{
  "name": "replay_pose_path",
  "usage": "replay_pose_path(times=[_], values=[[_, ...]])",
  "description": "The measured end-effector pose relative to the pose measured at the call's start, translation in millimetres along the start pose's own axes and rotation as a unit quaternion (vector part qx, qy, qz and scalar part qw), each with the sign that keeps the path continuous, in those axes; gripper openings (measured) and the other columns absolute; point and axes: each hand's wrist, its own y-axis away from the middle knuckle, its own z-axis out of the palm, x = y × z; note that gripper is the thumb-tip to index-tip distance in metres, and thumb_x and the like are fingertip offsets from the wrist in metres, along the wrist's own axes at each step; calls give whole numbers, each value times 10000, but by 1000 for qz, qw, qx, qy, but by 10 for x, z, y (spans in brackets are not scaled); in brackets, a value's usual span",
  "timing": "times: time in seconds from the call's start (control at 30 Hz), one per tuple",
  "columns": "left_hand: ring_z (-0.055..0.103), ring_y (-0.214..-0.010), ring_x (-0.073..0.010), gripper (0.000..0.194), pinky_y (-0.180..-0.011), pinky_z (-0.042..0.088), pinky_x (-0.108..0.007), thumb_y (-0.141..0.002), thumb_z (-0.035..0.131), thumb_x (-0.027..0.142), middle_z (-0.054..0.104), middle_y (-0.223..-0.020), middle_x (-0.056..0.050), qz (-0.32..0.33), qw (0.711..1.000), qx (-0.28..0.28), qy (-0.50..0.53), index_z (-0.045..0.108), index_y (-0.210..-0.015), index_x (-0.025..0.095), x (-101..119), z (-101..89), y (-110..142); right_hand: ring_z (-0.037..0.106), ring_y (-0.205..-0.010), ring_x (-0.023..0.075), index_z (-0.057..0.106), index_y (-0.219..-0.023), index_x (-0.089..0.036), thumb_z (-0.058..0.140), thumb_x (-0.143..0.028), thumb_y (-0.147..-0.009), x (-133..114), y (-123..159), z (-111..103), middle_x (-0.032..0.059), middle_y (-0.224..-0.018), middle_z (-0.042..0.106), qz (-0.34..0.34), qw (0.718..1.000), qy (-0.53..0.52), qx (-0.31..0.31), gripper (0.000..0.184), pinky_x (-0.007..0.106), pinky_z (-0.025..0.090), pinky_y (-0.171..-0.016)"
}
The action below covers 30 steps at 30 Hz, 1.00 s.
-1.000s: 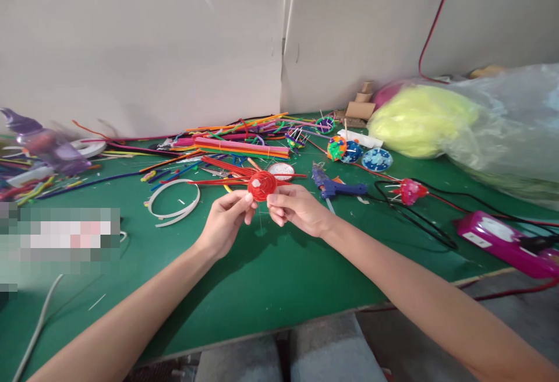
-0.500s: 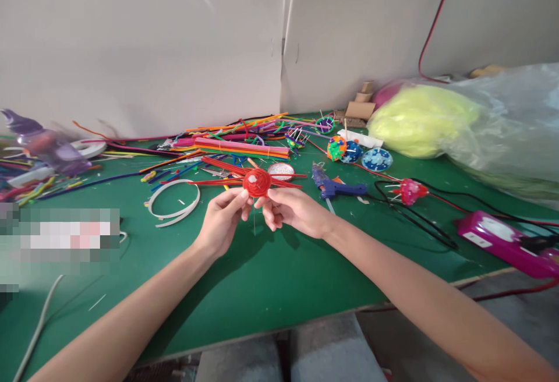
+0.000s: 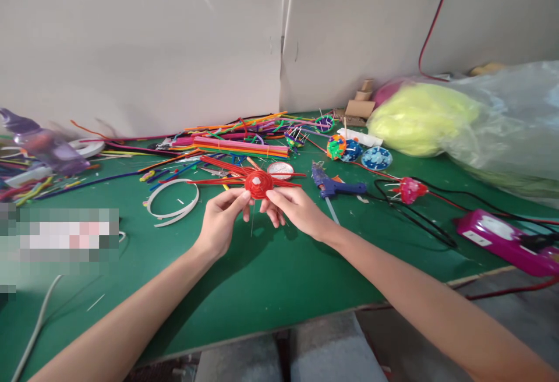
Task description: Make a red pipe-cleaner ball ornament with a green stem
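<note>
Your red cap (image 3: 259, 186) has shifted slightly right and nearer since half a second ago, and your right hand (image 3: 301, 210) has moved with it. It is now held up over the near-middle part of the green table (image 3: 262, 289), short of the red stems (image 3: 218, 181). Your left hand (image 3: 220, 219) pinches its near left rim and your right pinches the near right, thumbs toward you. To work it well, I'd keep the pressure light and even on both sides, so that the coils don't slip or flatten, and keep your loose right fingers clear of the thin strand (image 3: 252, 225) hanging below. Your index fingertips are mostly lost behind the rim, and the cap's underside and far side don't show. Whether the strand is attached to the cap is hard to tell, as is whether the stems touch it. Far right, the power strip (image 3: 502, 239) is cut off by the edge.
</note>
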Motion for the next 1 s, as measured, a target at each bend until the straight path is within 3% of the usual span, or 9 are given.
replay_pose_path(times=[0.23, 0.5, 0.73, 1.0], values=[[484, -518, -77, 185, -554, 397, -248, -740, 734, 341, 634, -695, -3, 1, 1000, -4, -2, 733, -774, 160, 4, 0, 6, 520, -491, 87, 593, -770, -165, 482, -417, -914, -23, 11, -7, -25, -574, 535, 5, 1000, 8, -19, 312, 219, 379, -467], [482, -511, -80, 202, -553, 403, -253, -731, 738, 353, 639, -693, -3, -3, 1000, 0, -13, 721, -758, 153, -18, -4, 5, 519, -496, 96, 587, -759, -166, 481, -338, -901, -1, 17, 30, -28, -564, 523, -15, 995, 98, 31, 247, 230, 408, -516], [481, -508, -66, 176, -563, 399, -239, -756, 724, 335, 634, -695, 8, -4, 1000, -13, -23, 720, -753, 159, -41, -11, 2, 443, -466, 81, 524, -674, -171, 462, -237, -893, 71, 22, 32, -24, -528, 511, -75, 955, 277, 76, 238, 225, 312, -511], [484, -512, -64, 168, -556, 393, -233, -760, 721, 324, 630, -693, 7, -10, 999, -15, -28, 716, -743, 157, -33, -4, 11, 395, -492, 76, 450, -648, -181, 434, -216, -900, 86, 24, 33, -21, -571, 502, -103, 935, 331, 78, 255, 228, 278, -532]])
